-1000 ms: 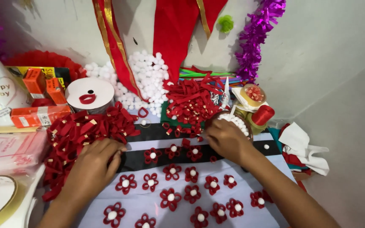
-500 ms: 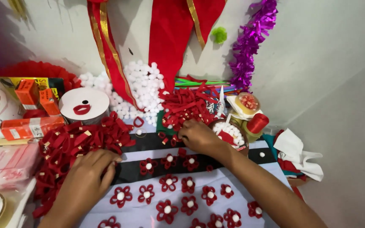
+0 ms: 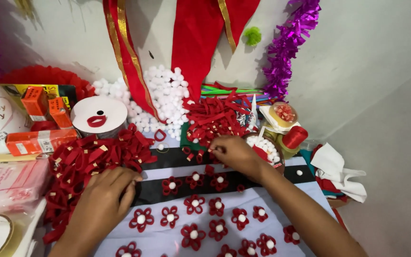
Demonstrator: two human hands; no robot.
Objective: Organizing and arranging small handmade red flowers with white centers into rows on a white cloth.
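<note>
While a pale wall [image 3: 367,71] with red cloth [image 3: 200,38] and purple tinsel [image 3: 291,43] fills the upper frame, the desk [image 3: 167,238] carries rows of red flowers [image 3: 193,204]. Left hand [image 3: 103,200], fingers together, rests on the red loop pile [image 3: 86,162] at centre left. Right hand [image 3: 234,152] pinches a red strip [image 3: 210,150] at centre.

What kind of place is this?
Likely a home craft table for party decorations: rows of finished red ribbon flowers, a heap of white pompoms against the wall, and purple tinsel hanging above.
</note>
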